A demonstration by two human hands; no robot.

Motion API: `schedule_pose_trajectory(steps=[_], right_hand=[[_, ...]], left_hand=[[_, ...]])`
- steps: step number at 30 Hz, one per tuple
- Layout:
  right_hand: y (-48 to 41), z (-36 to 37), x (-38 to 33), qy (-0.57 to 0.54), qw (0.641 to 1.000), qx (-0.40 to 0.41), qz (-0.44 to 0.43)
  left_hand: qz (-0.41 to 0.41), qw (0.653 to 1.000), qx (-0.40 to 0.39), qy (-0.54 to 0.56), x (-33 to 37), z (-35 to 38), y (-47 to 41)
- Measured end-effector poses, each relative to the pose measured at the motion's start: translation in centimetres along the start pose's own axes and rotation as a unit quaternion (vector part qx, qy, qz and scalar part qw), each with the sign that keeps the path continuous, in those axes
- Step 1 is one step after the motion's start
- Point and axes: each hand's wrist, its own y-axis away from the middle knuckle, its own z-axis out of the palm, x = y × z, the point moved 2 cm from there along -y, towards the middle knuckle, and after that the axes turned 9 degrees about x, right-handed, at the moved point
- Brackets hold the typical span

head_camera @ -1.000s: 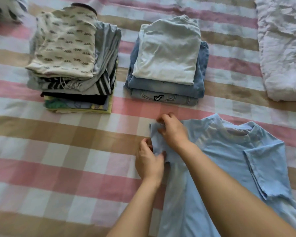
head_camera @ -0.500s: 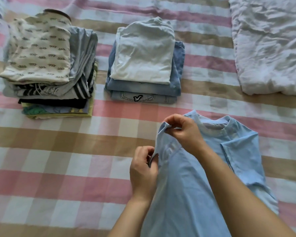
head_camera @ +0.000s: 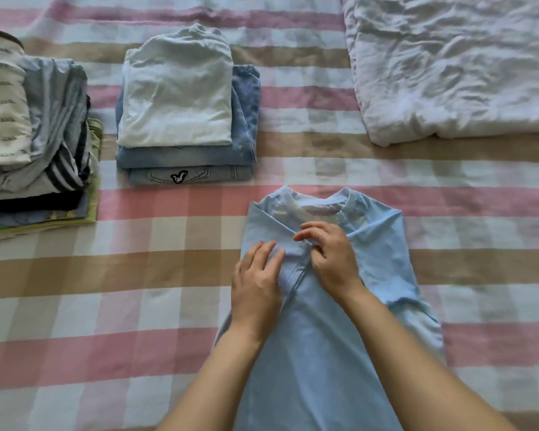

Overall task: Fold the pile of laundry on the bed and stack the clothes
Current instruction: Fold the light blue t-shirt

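Left hand (head_camera: pixel 257 281) presses flat, right hand (head_camera: pixel 330 256) pinches T-shirt (head_camera: pixel 318 353); long axis runs from fingertips back along wrists.

Light-blue T-shirt (head_camera: pixel 318 353) flat, sleeves folded inward

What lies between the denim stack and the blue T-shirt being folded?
In the head view, only bare checked bedsheet separates the denim stack from the blue T-shirt.
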Motion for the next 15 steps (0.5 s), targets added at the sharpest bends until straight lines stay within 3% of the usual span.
schedule_pose_trajectory(steps=[4, 7, 11, 15], right_hand=[[2.5, 1.2, 1.7, 0.19, 0.977, -0.06, -0.071], [2.7, 0.6, 2.6, 0.187, 0.977, -0.066, -0.081], [3.5, -2.5, 3.5, 0.111, 0.992, 0.042, -0.045], [8.2, -5.8, 5.3, 0.098, 0.989, 0.107, -0.012]], left_hand=[[-0.005, 0.981, -0.145, -0.125, -2.3, 3.6, -0.8], [-0.003, 0.974, -0.164, -0.157, -2.6, 4.5, -0.9], [-0.028, 0.995, -0.079, -0.056, -1.4, 2.3, -0.4], [0.012, 1.0, 0.005, 0.022, 0.0, -0.6, 3.7]])
